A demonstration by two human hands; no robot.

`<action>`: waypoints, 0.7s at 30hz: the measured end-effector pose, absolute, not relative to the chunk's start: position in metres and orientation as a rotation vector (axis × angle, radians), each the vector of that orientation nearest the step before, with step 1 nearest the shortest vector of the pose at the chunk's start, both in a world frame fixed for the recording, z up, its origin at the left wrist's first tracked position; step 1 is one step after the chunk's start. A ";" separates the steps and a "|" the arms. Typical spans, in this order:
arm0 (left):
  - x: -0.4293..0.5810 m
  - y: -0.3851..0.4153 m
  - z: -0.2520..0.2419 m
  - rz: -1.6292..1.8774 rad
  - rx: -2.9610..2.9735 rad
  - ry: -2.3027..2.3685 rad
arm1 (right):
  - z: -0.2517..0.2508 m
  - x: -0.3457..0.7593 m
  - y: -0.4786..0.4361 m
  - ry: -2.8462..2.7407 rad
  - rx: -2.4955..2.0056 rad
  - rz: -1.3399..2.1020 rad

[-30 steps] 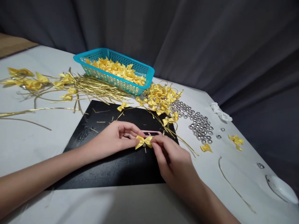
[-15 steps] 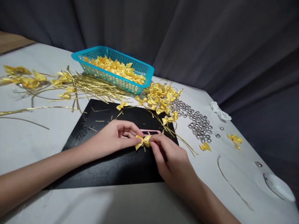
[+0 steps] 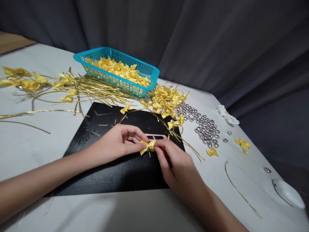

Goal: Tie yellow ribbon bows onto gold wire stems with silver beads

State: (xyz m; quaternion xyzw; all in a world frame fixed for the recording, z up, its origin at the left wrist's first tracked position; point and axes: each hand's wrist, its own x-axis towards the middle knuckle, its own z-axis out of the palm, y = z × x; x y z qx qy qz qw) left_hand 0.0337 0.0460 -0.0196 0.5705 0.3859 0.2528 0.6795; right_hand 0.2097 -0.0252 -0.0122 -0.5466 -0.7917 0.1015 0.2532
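Observation:
Both my hands meet over a black mat (image 3: 116,174) on a white table. My left hand (image 3: 118,141) pinches the left side of a small yellow satin bow (image 3: 148,146). My right hand (image 3: 175,162) pinches the same bow from the right with thumb and fingers closed. A thin gold wire end pokes out under the bow. Just behind my fingers lies a pink tool (image 3: 155,136), partly hidden.
A teal basket (image 3: 149,72) full of yellow bows stands at the back. Gold wire strips (image 3: 96,88) and loose bows (image 3: 165,100) spread left and behind the mat. Silver beads (image 3: 205,127) lie to the right, with a white spoon (image 3: 288,193) near the table's right edge.
My fingers have shifted slightly on the bow, which has turned a little between them. The view has moved a touch; nothing else on the table has moved.

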 end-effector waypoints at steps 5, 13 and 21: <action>0.036 0.046 -0.018 0.567 1.286 0.874 | -0.012 0.210 -0.025 -2.170 -1.486 0.265; 0.036 0.038 -0.021 0.589 1.382 0.908 | -0.009 0.208 -0.030 -2.222 -1.506 0.221; 0.036 0.034 -0.021 0.748 1.539 0.872 | -0.016 0.195 -0.035 -1.965 -1.628 0.299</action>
